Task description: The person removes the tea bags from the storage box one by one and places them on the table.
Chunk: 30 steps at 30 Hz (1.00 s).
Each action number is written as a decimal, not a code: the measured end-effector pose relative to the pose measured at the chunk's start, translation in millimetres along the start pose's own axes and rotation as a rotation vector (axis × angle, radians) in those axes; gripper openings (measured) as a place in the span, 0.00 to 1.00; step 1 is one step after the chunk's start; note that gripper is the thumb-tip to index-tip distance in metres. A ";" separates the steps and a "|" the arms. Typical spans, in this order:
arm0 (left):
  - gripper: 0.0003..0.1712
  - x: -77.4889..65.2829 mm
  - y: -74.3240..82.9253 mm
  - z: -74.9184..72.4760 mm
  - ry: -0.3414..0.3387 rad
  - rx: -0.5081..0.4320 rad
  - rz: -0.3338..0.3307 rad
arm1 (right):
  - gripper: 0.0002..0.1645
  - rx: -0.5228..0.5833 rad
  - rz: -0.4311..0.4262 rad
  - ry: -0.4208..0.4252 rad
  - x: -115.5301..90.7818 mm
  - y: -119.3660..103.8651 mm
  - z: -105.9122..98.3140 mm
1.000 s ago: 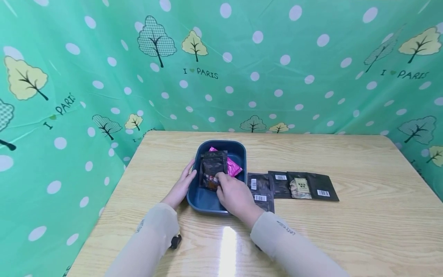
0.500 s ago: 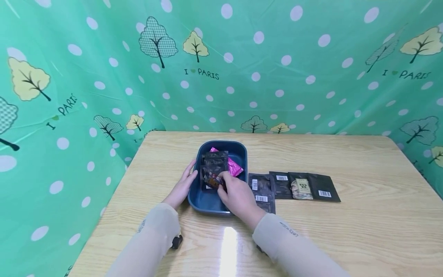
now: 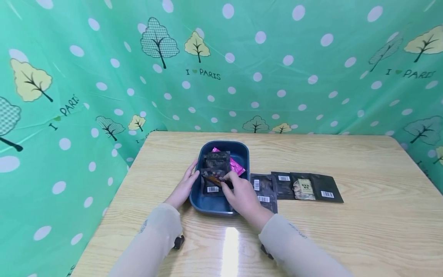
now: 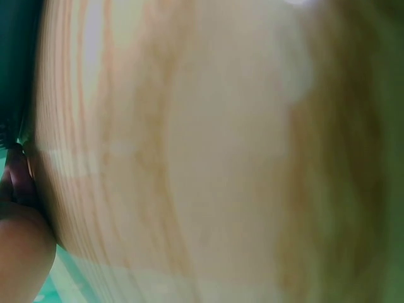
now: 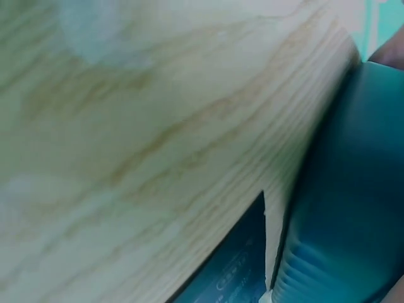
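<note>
In the head view, a dark blue rectangular bin (image 3: 219, 212) stands on the table. My left hand (image 3: 182, 189) rests along its left wall with fingers extended; the left wrist view shows only part of that hand (image 4: 24, 243) beside the bin. Inside the bin, my right hand (image 3: 243, 193) pinches the right end of a black packet (image 3: 212, 177) with a coloured print, held tilted. Under it lies a black packet with a white barcode (image 3: 212, 189). Further back are another black packet (image 3: 217, 155) and a bright pink packet (image 3: 237, 167).
Right of the bin, several black packets lie on the wooden table (image 3: 367, 173), including barcoded ones (image 3: 284, 186) and one with a pale label (image 3: 305, 187). One packet (image 5: 237, 265) lies close by the bin's wall in the right wrist view. A green printed curtain (image 3: 277, 77) hangs behind.
My right hand has drawn the pinched packet slightly toward me and right, tilting it. The barcode on the packet beneath has come into sight. My left hand keeps its place on the bin.
</note>
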<state>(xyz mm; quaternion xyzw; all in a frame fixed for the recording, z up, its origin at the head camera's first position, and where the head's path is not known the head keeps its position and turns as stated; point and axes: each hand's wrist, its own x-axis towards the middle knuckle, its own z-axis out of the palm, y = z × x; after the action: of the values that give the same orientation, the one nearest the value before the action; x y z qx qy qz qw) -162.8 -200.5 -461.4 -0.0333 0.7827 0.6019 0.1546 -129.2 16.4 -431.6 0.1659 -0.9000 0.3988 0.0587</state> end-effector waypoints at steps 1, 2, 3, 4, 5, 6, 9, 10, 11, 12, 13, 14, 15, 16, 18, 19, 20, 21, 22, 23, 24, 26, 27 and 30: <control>0.33 -0.4 0.3 0.2 -0.003 0.002 0.001 | 0.06 0.034 0.018 0.004 -0.6 0.0 -1.6; 0.34 -0.8 0.8 0.4 -0.006 0.003 0.003 | 0.06 0.070 0.034 0.009 -1.2 0.1 -3.1; 0.34 -1.4 1.4 0.6 -0.005 0.005 0.002 | 0.05 0.107 0.049 0.017 -1.9 -0.2 -5.1; 0.34 -1.9 1.7 0.6 -0.004 0.005 0.002 | 0.05 0.148 0.068 0.024 -2.5 -0.2 -6.8; 0.34 -2.4 2.2 0.6 -0.002 0.004 0.003 | 0.06 0.190 0.087 0.033 -3.2 -0.3 -8.8; 0.34 -2.9 2.7 0.6 -0.001 0.001 0.004 | 0.06 0.238 0.105 0.043 -3.9 -0.2 -10.8; 0.34 -3.5 3.8 0.7 0.001 -0.004 0.004 | 0.07 0.359 0.139 0.079 -6.3 1.1 -18.4; 0.33 -3.3 3.9 0.8 0.001 -0.006 0.005 | 0.07 0.394 0.149 0.091 -7.3 2.0 -21.4; 0.33 -2.9 3.8 0.9 0.000 -0.008 0.005 | 0.08 0.419 0.158 0.101 -8.5 3.2 -24.4; 0.33 -2.4 3.5 1.0 -0.001 -0.011 0.004 | 0.08 0.436 0.167 0.110 -9.8 4.8 -27.5; 0.33 -1.7 2.9 1.1 0.001 -0.013 0.003 | 0.08 0.443 0.175 0.119 -11.1 6.6 -30.6; 0.33 -1.2 2.1 1.2 0.002 -0.015 0.004 | 0.09 0.452 0.181 0.133 -12.6 8.5 -33.7; 0.33 -0.7 1.4 1.4 0.001 -0.016 0.008 | 0.09 0.456 0.191 0.145 -14.3 10.6 -36.7; 0.33 -0.1 0.5 1.5 0.001 -0.014 0.013 | 0.09 0.455 0.204 0.158 -16.1 12.8 -39.6; 0.33 0.8 -1.2 1.7 0.005 -0.016 0.010 | 0.09 0.450 0.235 0.185 -20.0 17.0 -44.9; 0.33 1.1 -1.8 1.9 0.006 -0.017 0.009 | 0.10 0.459 0.253 0.198 -21.8 18.9 -47.5; 0.33 1.3 -2.4 1.9 0.004 -0.015 0.011 | 0.10 0.468 0.275 0.212 -23.7 20.6 -49.9; 0.33 1.5 -2.9 1.8 0.003 -0.014 0.012 | 0.10 0.473 0.300 0.226 -25.5 22.2 -52.0; 0.33 1.4 -2.9 1.8 0.004 -0.014 0.009 | 0.10 0.479 0.322 0.240 -27.4 23.9 -53.8; 0.33 1.2 -2.9 1.7 0.007 -0.015 0.005 | 0.10 0.493 0.346 0.254 -29.6 25.7 -55.4; 0.33 1.0 -2.8 1.6 0.007 -0.014 0.006 | 0.10 0.509 0.369 0.272 -31.2 27.9 -56.9; 0.33 0.3 -1.6 1.5 0.007 -0.011 0.008 | 0.11 0.532 0.419 0.308 -34.9 31.8 -60.0; 0.33 -0.1 -0.9 1.6 0.009 -0.010 0.006 | 0.10 0.544 0.441 0.326 -36.5 34.1 -61.6; 0.34 -0.5 1.3 2.1 0.009 -0.014 0.006 | 0.09 0.616 0.506 0.363 -40.9 40.2 -68.0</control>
<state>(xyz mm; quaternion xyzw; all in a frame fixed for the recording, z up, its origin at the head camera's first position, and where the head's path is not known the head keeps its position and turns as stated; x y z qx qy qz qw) -162.2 -198.2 -460.5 -0.0350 0.7793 0.6077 0.1489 -106.6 102.0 -423.5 -0.1229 -0.7265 0.6730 0.0639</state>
